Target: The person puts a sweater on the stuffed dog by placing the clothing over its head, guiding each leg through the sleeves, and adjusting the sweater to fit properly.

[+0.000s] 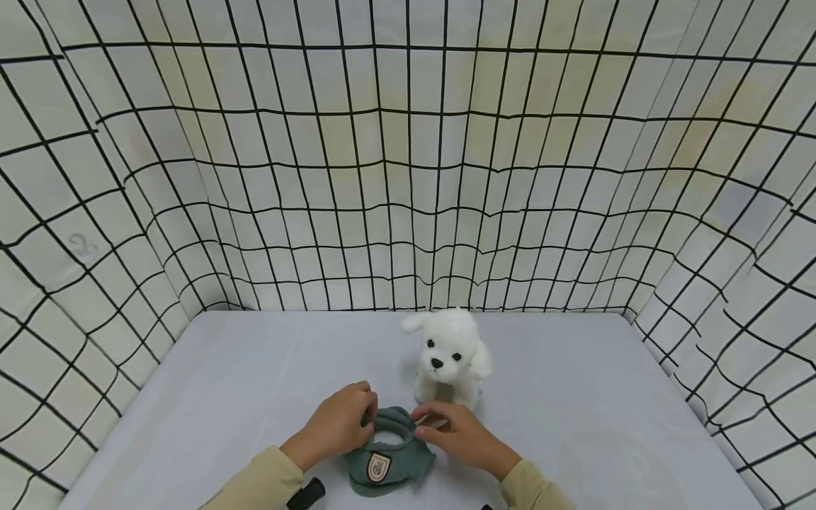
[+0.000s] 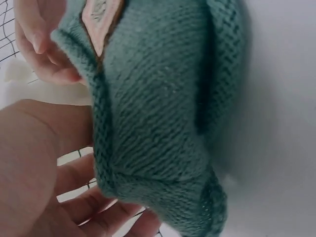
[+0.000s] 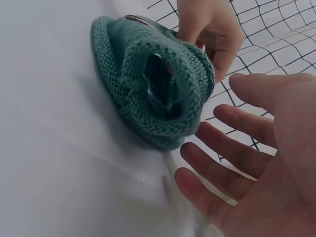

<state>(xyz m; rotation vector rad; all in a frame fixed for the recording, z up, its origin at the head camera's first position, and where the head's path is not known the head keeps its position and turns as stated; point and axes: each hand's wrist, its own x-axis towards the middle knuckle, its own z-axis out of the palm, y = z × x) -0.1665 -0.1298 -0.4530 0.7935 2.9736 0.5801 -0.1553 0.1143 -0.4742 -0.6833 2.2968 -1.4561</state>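
**Little green sweater held open, toy dog not yet dressed**

From the head camera, the white plush dog (image 1: 449, 358) sits upright on the table (image 1: 223, 382), bare of any clothing, facing the person. Just in front of it lies a small green knitted sweater (image 1: 387, 460) with a shield-shaped badge (image 1: 379, 466) on it. The left hand (image 1: 338, 425) pinches the left side of the sweater's ribbed opening with curled fingers. The right hand (image 1: 462, 435) rests at the right side of that opening, fingertips touching the rim. I judge the work to be at an early stage: the garment is being spread at its opening, and nothing has gone over the dog, which stands just beyond the hands, apart from the sweater.

From the left wrist, the sweater (image 2: 158, 108) fills the view, close against the left hand (image 2: 44, 163), whose fingers lie under its lower edge. The badge (image 2: 98, 19) shows at the top, with the right hand's fingertips (image 2: 39, 44) beside it.

From the right wrist, the sweater (image 3: 148, 84) lies on the table (image 3: 54, 163) with its dark opening turned toward the camera. The left hand (image 3: 210, 32) grips its far rim. The right hand (image 3: 247, 163) is spread, fingers straight and relaxed, just beside the near rim; whether they touch it here I cannot tell.
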